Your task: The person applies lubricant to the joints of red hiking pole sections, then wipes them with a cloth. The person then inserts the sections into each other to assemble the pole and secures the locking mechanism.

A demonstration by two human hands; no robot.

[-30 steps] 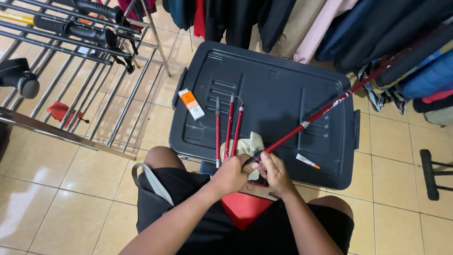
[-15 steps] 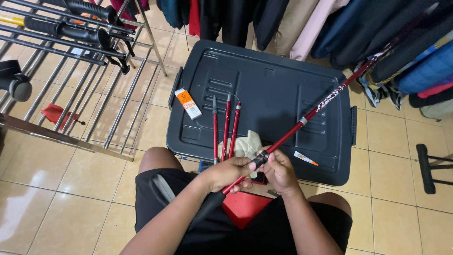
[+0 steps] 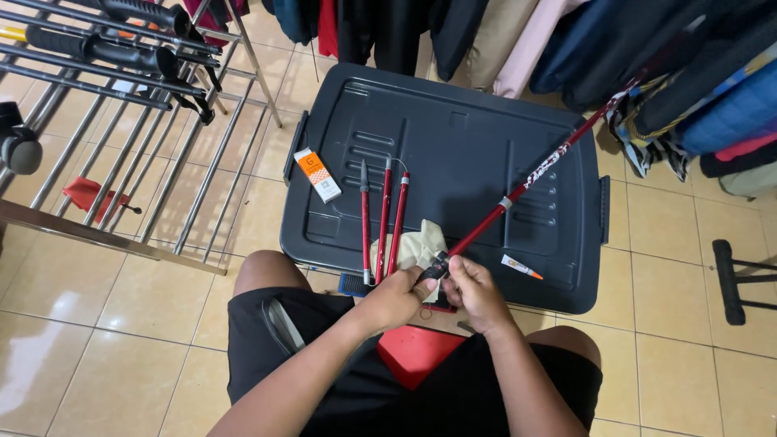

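Both the left hand [image 3: 402, 296] and the right hand [image 3: 473, 291] are gripping the red rod's [image 3: 518, 193] butt, fingers closed; its far tip is risking snagging the hanging clothes [image 3: 615, 57].

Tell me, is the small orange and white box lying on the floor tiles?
No, the orange and white box lies on the dark plastic lid, left of the three red rod sections.

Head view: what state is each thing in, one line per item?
Red rod: held at its lower end, slanting up toward the hanging clothes.
Left hand: closed on the rod's end.
Right hand: closed on the rod's end.
Three red sections: lying side by side on the lid.
Bin lid: flat on the floor.
Cloth: crumpled on the lid.
Small tube: lying on the lid.
Small box: lying flat on the lid.
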